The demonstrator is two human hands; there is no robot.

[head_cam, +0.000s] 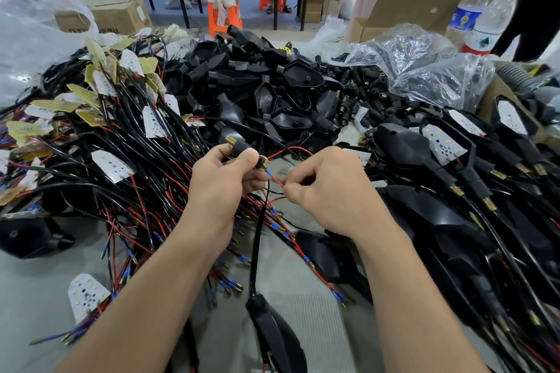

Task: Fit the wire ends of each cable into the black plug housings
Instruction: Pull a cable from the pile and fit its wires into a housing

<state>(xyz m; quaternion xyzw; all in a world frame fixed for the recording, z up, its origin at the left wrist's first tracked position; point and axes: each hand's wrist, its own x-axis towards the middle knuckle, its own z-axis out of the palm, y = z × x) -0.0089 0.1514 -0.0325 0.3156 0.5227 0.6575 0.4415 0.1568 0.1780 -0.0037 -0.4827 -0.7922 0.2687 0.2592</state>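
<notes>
My left hand (222, 183) grips a small black plug housing (242, 147) with a brass threaded stud at its top; a second brass tip shows by my thumb. My right hand (325, 188) pinches a thin red wire (276, 179) whose blue-sleeved end sits just right of the housing's brass tip. A black cable (258, 239) runs down from my hands to a black lamp shell (274, 330) lying near the bottom edge.
A tangle of black and red cables with white LED boards (112, 165) covers the left. Loose black housings (266, 85) are heaped behind my hands. Assembled black lamps (424, 157) lie to the right. Plastic bags, cardboard boxes and two bottles (485, 15) stand at the back right.
</notes>
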